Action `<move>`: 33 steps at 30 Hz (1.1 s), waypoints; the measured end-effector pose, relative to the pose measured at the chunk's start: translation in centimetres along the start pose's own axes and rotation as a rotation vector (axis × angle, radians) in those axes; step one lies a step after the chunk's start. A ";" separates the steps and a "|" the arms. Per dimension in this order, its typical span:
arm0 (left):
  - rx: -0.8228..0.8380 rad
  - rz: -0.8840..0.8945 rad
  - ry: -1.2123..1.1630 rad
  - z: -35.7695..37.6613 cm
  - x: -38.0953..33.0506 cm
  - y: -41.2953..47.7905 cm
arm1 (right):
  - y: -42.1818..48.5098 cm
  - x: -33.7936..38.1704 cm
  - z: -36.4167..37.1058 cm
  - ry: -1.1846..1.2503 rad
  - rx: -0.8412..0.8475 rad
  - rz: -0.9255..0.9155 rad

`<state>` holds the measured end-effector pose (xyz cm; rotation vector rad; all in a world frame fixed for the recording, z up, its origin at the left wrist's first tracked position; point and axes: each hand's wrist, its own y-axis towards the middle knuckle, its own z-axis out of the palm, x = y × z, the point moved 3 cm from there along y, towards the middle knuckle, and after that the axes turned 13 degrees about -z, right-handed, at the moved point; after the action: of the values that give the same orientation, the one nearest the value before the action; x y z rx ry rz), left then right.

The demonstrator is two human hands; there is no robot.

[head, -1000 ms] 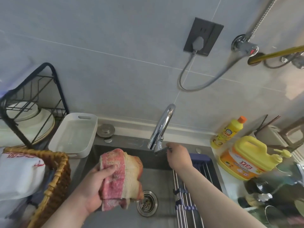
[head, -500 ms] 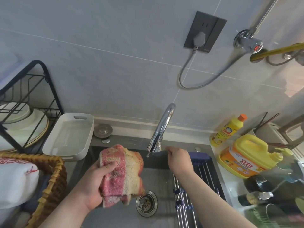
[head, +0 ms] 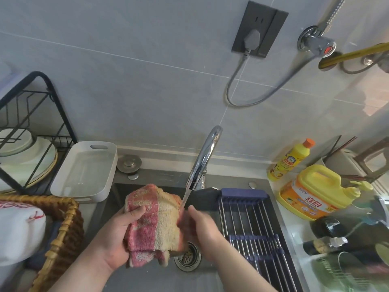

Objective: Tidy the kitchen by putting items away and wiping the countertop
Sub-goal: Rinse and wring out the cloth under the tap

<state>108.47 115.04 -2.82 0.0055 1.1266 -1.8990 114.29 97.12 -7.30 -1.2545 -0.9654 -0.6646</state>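
The right hand (head: 202, 224) has left the faucet (head: 205, 159) and come down against the right side of the cloth (head: 155, 224). A thin stream of water (head: 186, 199) now runs from the spout, where half a second ago there was only a drip. The cloth has shifted a little to the right, so the stream falls just past its upper right corner, between the cloth and the right hand.

The left hand (head: 117, 234) grips the cloth from the left. Its thumb is curled over the pink front face and its fingers are wrapped behind, out of sight. The right hand's fingers lie along the beige right edge and touch it. That hand is blurred, so I cannot tell whether it pinches the fabric or only presses on it.

The cloth is held bunched in the air above the sink (head: 147, 277), nearer the back edge than the front, with the drain (head: 187, 258) just below its lower right corner. Its long axis runs from the sink's back edge toward the person. The folded, rounded end points at the faucet and the loose ends hang toward the drain. The pink half faces left and the beige half right.

A roll-up rack (head: 252, 226) covers the right part of the sink. On the counter at the sink's back left corner sits a white tray (head: 84, 171), with a wicker basket (head: 63, 224) in front of it. A yellow detergent jug (head: 315, 192) stands on the counter by the sink's right edge.
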 end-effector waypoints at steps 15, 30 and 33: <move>-0.219 0.077 0.252 -1.3 0.5 1.8 | -0.5 0.0 -0.6 0.247 0.041 -0.135; -0.370 0.200 0.289 -2.0 0.3 2.4 | -0.8 0.5 1.3 0.024 -0.119 -0.168; -0.399 0.244 0.288 -1.8 0.5 2.7 | -0.8 0.5 1.1 0.029 -0.190 -0.135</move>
<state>109.36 115.47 -5.97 0.1913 1.6083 -1.4630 113.64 98.11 -6.44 -1.3495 -0.9865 -0.8949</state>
